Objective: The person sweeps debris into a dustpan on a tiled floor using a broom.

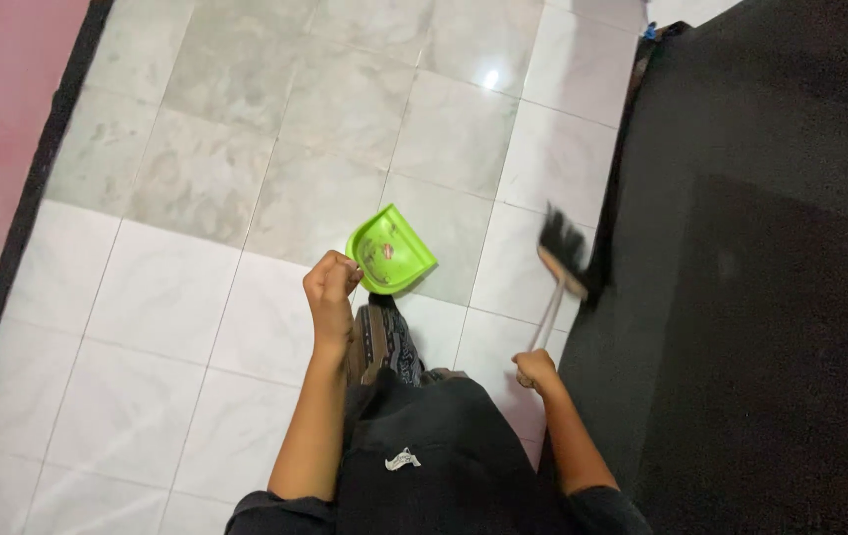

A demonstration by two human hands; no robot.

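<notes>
Gripping the handle of a green dustpan with the left hand, fingers curled tight around it, pan held over the white tile floor, ahead of a foot in a patterned sandal. Further right, right hand closed in a fist on the pale stick of a small black-bristled broom, bristles at the edge of the dark carpet.

Soft, even indoor light. A small white glare spot sits on the glossy floor tiles, beyond the green dustpan. The brush head is motion-blurred; the dark carpet beside it shows grainy noise.
</notes>
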